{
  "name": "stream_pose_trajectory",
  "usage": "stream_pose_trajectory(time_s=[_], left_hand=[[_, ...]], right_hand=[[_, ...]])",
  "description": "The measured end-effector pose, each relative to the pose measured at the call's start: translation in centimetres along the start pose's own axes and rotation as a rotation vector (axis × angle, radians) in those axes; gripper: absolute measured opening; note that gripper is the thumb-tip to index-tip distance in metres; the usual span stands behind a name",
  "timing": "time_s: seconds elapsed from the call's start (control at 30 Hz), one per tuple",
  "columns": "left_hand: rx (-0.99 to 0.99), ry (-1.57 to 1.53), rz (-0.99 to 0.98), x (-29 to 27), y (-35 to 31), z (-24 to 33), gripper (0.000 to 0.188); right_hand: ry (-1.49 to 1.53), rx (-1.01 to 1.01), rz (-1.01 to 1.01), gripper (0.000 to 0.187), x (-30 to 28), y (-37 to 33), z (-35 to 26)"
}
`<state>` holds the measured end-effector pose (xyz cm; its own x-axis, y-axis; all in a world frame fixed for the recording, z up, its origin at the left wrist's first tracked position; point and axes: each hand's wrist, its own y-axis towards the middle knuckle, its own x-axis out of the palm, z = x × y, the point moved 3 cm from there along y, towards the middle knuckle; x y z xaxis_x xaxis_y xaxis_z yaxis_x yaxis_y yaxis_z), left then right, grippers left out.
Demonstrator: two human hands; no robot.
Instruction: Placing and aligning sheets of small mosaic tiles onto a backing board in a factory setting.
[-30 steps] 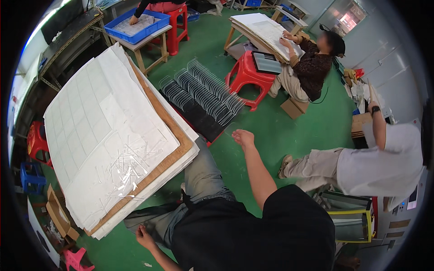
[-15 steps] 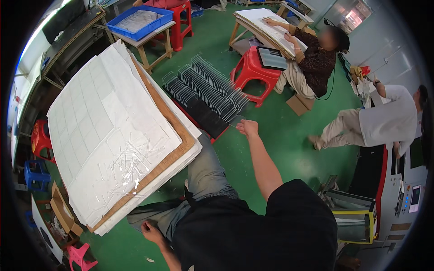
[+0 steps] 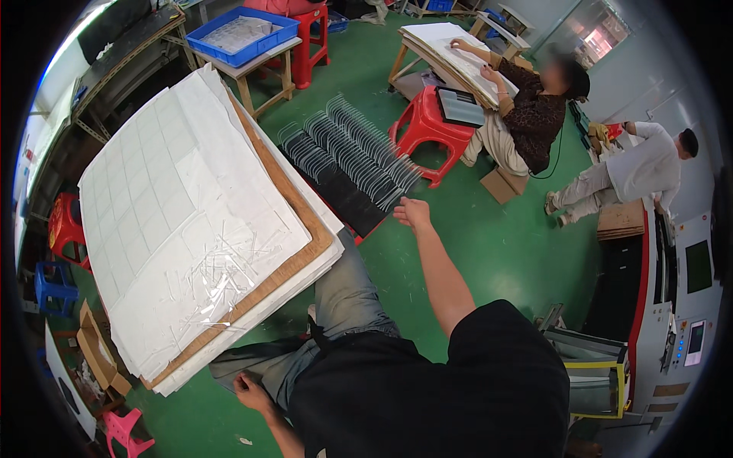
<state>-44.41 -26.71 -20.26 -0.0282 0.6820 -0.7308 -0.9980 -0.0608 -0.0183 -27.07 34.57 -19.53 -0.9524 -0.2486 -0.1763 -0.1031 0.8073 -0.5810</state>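
Observation:
My right hand is at the near right end of a black rack, its fingers drawn together against the last of the clear plates. Several rows of these thin clear plates, likely glass, stand on edge in the rack. Whether a plate is still pinched there is hidden by the fingers. Low beside my thigh, my left hand is loosely curled, with nothing visible in it. On my left is a paper-covered board bearing a grid of clear rectangles and a scatter of thin clear slivers.
A blue tray rests on a small wooden table beyond the board. At the far right a person sits at another papered table, near a red stool. Another person stands by grey machines. A yellow-edged frame is near my right side.
My right hand brought a clear plate to the rack's near end, where it lines up with the row. The seated person's far hand shifted; the standing person moved away and turned.

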Motion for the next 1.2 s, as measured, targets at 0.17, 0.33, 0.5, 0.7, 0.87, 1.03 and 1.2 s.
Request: stream_pose_trajectory(time_s=[0.17, 0.33, 0.5, 0.7, 0.87, 1.03, 1.2], left_hand=[[-0.033, 0.044, 0.013, 0.4, 0.1, -0.1, 0.026], [-0.05, 0.083, 0.041, 0.9, 0.4, -0.2, 0.028], [-0.085, 0.112, 0.082, 1.5, 0.6, 0.6, 0.032], [-0.182, 0.105, 0.098, 1.4, -0.2, 0.2, 0.036], [-0.209, 0.074, 0.101, 2.2, -0.5, -0.2, 0.037], [-0.233, 0.02, 0.165, 2.4, -0.9, -1.0, 0.036], [-0.246, -0.012, 0.198, 2.6, -1.2, -0.9, 0.035]], right_hand=[[-0.044, -0.128, 0.035, 0.025, 0.2, -4.7, -0.2], [-0.095, -0.257, -0.083, 0.025, 2.7, -11.4, -2.6], [-0.284, -0.582, -0.282, 0.024, 8.8, -18.1, -7.7], [-0.384, -1.129, -0.569, 0.018, 21.1, -24.4, -12.1], [-0.715, -1.462, -0.671, 0.04, 33.1, -23.2, -9.9], [-1.044, -1.617, -0.655, 0.051, 38.2, -24.2, -9.1], [-1.273, -1.526, -0.569, 0.048, 37.0, -23.5, -9.2]])
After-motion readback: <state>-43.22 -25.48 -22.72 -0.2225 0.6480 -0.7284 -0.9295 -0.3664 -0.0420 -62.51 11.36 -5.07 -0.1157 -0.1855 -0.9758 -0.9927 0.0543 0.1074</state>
